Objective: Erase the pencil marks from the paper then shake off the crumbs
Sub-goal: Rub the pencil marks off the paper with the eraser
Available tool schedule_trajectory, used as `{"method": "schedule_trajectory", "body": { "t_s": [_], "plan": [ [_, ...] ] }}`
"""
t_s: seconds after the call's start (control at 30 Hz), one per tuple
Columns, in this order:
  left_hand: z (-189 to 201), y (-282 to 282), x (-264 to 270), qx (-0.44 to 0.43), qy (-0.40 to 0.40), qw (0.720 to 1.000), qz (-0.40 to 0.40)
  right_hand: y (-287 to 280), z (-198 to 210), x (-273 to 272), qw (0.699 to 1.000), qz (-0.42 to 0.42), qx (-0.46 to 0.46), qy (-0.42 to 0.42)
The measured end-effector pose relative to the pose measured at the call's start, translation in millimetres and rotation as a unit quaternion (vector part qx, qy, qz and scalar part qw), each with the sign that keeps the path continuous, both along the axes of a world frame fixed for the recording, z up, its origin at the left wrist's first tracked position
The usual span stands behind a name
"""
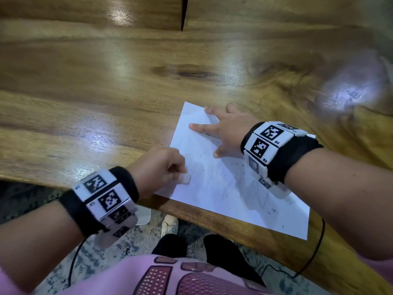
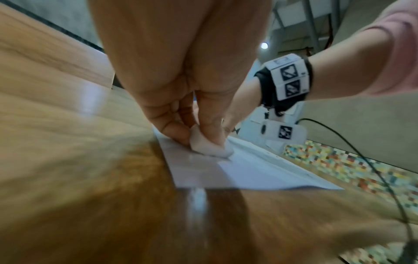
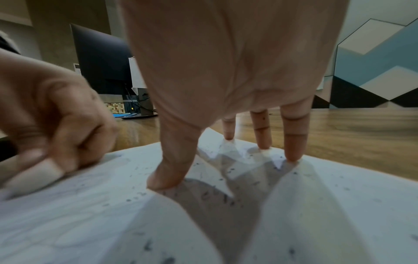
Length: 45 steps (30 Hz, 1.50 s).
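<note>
The paper point(image 1: 229, 177) lay on the wooden table point(image 1: 106, 92) at the near edge, its near corner toward five o'clock in the head view jutting past the table's edge. The left hand point(image 1: 158, 170) had its fingers curled round a small white eraser point(image 1: 186, 179), pinching it against the sheet close to the paper's nine o'clock edge; the left wrist view showed the eraser pressed onto the paper between thumb and fingertips. The right hand point(image 1: 223, 129) was spread flat, fingers straight and splayed, pinning the sheet down toward its twelve o'clock corner, with the fingertips point(image 3: 294, 157) and thumb bearing on the paper. Judging by the sheet, the erasing was well under way but not finished: faint grey pencil lines point(image 1: 253, 194) showed across the middle and toward six o'clock, while dark eraser crumbs point(image 1: 200, 155) were strewn between the two hands and out toward four o'clock. The shaking-off looked wholly left to do, since the paper lay flat and the crumbs sat on it.
</note>
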State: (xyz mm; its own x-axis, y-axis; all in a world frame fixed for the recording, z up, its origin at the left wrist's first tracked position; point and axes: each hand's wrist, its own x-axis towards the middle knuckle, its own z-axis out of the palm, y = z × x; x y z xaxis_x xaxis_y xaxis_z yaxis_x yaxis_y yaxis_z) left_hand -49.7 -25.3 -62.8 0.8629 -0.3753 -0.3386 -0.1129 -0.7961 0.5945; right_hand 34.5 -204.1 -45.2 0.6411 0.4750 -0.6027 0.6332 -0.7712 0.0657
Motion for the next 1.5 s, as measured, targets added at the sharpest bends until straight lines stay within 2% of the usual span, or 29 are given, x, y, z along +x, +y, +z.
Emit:
{"method": "schedule_trajectory", "body": {
  "t_s": [0.13, 0.37, 0.57, 0.73, 0.93, 1.1, 1.23, 1.33, 1.43, 1.5],
  "plan": [
    [1, -16, 30, 0.002, -0.038, 0.999, 0.013, 0, -1, 0, 1.0, -0.002, -0.002, 0.003],
    [1, 1, 7, 0.023, 0.003, 1.0, -0.016, 0, 0, 2, 1.0, 0.003, -0.008, 0.007],
    [8, -18, 48, 0.035, -0.025, 0.999, 0.007, -3, 0, 5, 1.0, 0.009, 0.007, -0.009],
    [9, -22, 66, 0.042, -0.029, 0.999, -0.008, -13, -5, 15, 0.999, -0.029, 0.014, -0.012],
    [0, -13, 47, 0.003, -0.051, 0.998, 0.019, -15, -4, 15, 0.999, -0.032, 0.026, -0.01],
    [0, 0, 29, 0.018, 0.015, 0.998, -0.056, -14, -4, 13, 0.999, -0.028, 0.027, -0.011],
    [5, -20, 57, 0.012, -0.037, 0.999, -0.021, -15, -6, 12, 0.999, -0.037, 0.038, -0.01],
    [1, -16, 48, 0.015, -0.059, 0.998, -0.024, -16, -6, 11, 0.998, -0.04, 0.039, -0.006],
    [-2, 3, 20, 0.025, -0.006, 0.998, -0.054, -17, -6, 12, 0.998, -0.039, 0.042, -0.006],
    [0, 2, 20, 0.019, 0.014, 0.998, -0.055, -17, -6, 12, 0.998, -0.037, 0.041, -0.007]
  ]
}}
